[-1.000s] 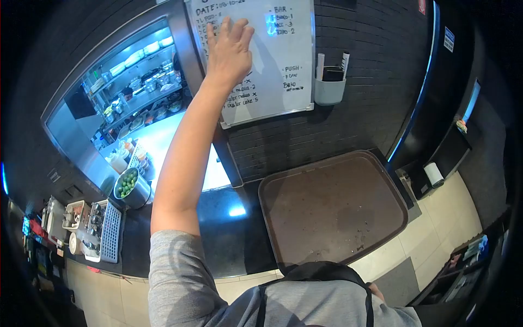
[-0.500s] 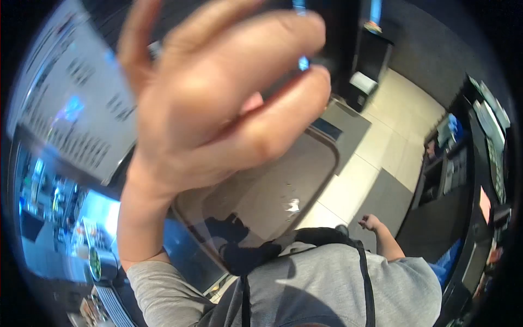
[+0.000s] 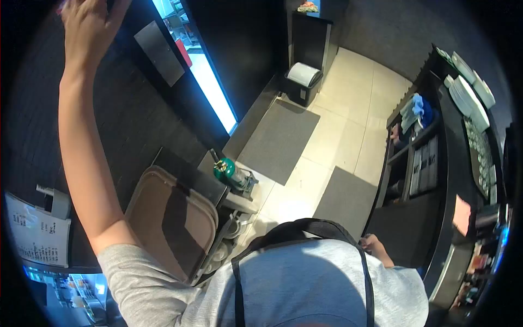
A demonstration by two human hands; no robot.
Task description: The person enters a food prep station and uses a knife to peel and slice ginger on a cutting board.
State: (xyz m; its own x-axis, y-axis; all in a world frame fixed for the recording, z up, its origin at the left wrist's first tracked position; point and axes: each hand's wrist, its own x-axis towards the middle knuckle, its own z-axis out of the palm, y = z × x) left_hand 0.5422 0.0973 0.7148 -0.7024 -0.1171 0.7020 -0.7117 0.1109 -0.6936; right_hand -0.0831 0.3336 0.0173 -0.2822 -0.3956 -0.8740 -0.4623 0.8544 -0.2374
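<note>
My left hand [image 3: 90, 24] is raised at the far upper left, in front of a dark panelled surface. Its thumb stands apart from the fingers, whose tips run out of view. A small reddish patch shows at the edge beside them; I cannot tell what it is. Below the left forearm lie brown trays [image 3: 204, 223], apparently stacked, partly covered by the arm and its shadow. My right hand [image 3: 373, 245] is low by my right side, its fingers curled; whatever it may hold is hidden.
A green rounded container [image 3: 226, 169] stands beyond the trays. Grey mats [image 3: 280, 141] lie on pale floor tiles. Farther off is a black bin [image 3: 302, 94] with a white top. Along the right runs a dark shelf unit with white plates [image 3: 468, 101]. A written sheet [image 3: 38, 234] hangs lower left.
My left hand has moved from close before the camera to the far upper left, and its fingers have straightened. The view has shifted, with the trays now lower left. My right hand stays low.
</note>
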